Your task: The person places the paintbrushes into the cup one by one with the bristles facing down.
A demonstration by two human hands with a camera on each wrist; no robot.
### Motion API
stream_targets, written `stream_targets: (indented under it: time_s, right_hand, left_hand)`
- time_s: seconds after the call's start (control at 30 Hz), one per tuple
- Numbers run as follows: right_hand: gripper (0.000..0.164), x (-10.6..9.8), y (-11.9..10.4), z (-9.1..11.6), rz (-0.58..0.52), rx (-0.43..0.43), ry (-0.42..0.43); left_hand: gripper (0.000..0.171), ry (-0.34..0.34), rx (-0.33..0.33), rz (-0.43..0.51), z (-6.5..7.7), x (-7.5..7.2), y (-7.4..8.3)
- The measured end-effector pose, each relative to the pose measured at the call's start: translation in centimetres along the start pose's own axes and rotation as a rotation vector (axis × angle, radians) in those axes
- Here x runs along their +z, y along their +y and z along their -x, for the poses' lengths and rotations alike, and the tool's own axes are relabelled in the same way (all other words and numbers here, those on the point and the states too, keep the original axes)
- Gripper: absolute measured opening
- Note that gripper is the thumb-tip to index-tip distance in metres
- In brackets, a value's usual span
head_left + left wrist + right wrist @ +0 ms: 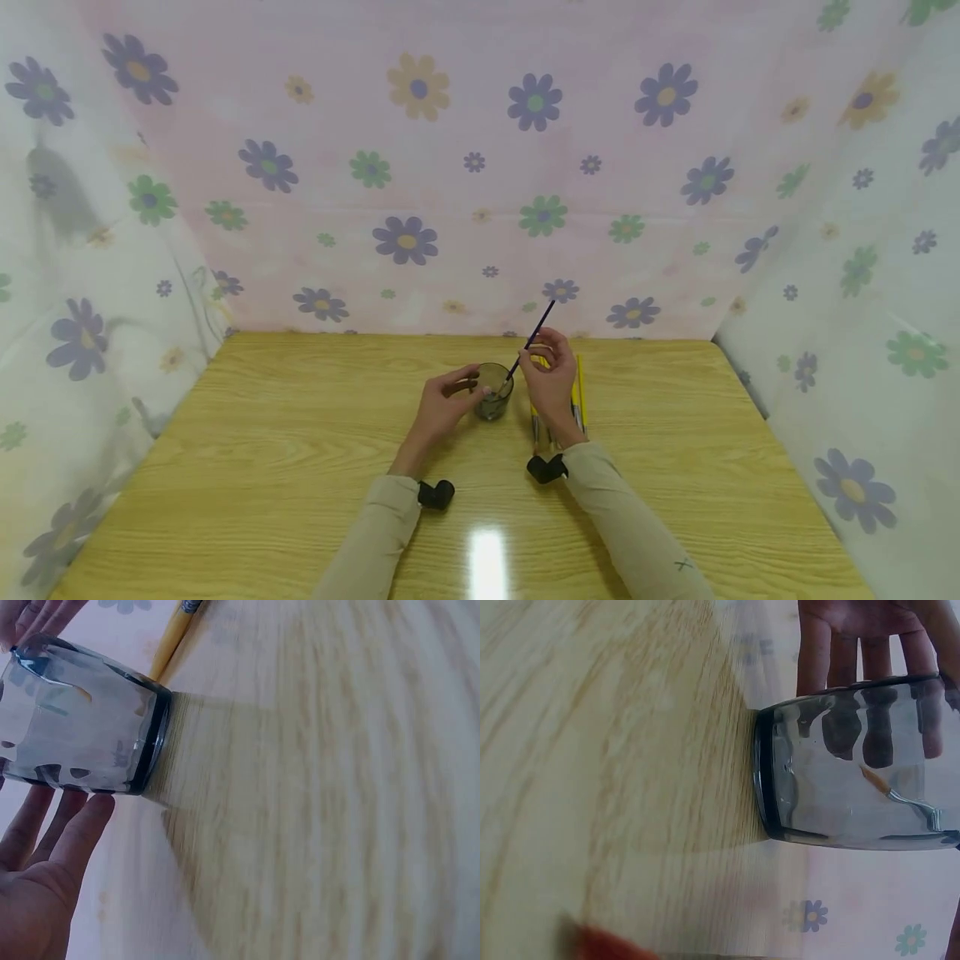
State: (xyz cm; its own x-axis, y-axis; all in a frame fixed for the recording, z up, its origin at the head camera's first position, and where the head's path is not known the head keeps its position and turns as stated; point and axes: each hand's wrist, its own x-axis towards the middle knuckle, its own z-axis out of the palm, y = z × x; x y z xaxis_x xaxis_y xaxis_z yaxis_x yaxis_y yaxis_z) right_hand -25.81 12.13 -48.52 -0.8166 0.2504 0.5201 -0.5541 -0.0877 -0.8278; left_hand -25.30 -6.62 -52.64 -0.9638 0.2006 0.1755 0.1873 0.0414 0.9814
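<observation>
A grey-tinted clear glass stands upright on the wooden table. My left hand holds it from the left, thumb at the near side and fingers along the wall. Between thumb and fingers, my right hand pinches a thin dark-handled paintbrush, tilted with its handle end up and to the right. The brush's orange-brown bristles hang inside the glass, above its bottom, in the right wrist view. Left-hand fingers also show at the glass wall in the left wrist view.
Several yellow-handled paintbrushes lie on the table below and beside my right hand, partly hidden by it. One yellow handle shows behind the glass in the left wrist view. Flower-patterned cloth hangs at the back and both sides.
</observation>
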Motion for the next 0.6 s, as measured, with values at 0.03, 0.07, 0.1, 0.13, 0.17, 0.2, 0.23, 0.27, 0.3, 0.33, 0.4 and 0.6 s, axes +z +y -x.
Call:
stream_targets:
  time_s: [0.03,0.07,0.1,0.13,0.17,0.2,0.23,0.27,0.3,0.33,0.4,0.6]
  right_hand:
    - [0.037,0.0,0.1,0.0,0.000,0.007,-0.002]
    - [0.037,-0.1,0.2,0.0,-0.003,0.015,-0.004]
    - [0.038,-0.1,0.3,0.0,-0.005,0.023,-0.005]
    - [0.039,-0.1,0.4,0.0,-0.006,0.028,-0.008]
    - [0.039,0.0,0.4,0.0,-0.009,0.033,-0.012]
    - [0.040,0.0,0.4,0.0,-0.010,0.038,-0.017]
    - [0.041,0.0,0.4,0.0,-0.011,0.044,-0.023]
    - [0.041,0.1,0.4,0.1,-0.011,0.049,-0.026]
    - [0.041,0.1,0.4,0.1,-0.008,0.052,-0.029]
    - [0.041,0.2,0.4,0.2,-0.009,0.056,-0.033]
    - [0.040,0.3,0.3,0.3,-0.003,0.065,-0.040]
    - [0.039,0.0,1.8,0.3,0.034,0.107,-0.058]
  left_hand:
    - [0.049,0.001,0.003,0.001,0.0,0.0,-0.1]
    - [0.049,0.004,0.000,0.003,0.0,0.0,-0.1]
    - [0.049,0.008,0.002,0.004,0.0,0.0,-0.2]
    - [0.049,0.015,0.005,0.007,0.0,0.1,-0.3]
    - [0.049,0.023,0.007,0.013,0.0,0.1,-0.4]
    - [0.049,0.031,0.011,0.021,0.0,0.2,-0.5]
    - [0.049,0.038,0.011,0.029,0.0,0.2,-0.5]
    - [0.049,0.046,0.011,0.034,0.0,0.3,-0.6]
    - [0.049,0.053,0.011,0.040,0.0,0.3,-0.7]
    - [0.048,0.057,0.012,0.044,0.1,0.3,-0.7]
    - [0.048,0.060,0.017,0.041,0.2,0.4,-0.6]
    - [0.047,0.055,0.039,0.016,0.3,0.6,-0.4]
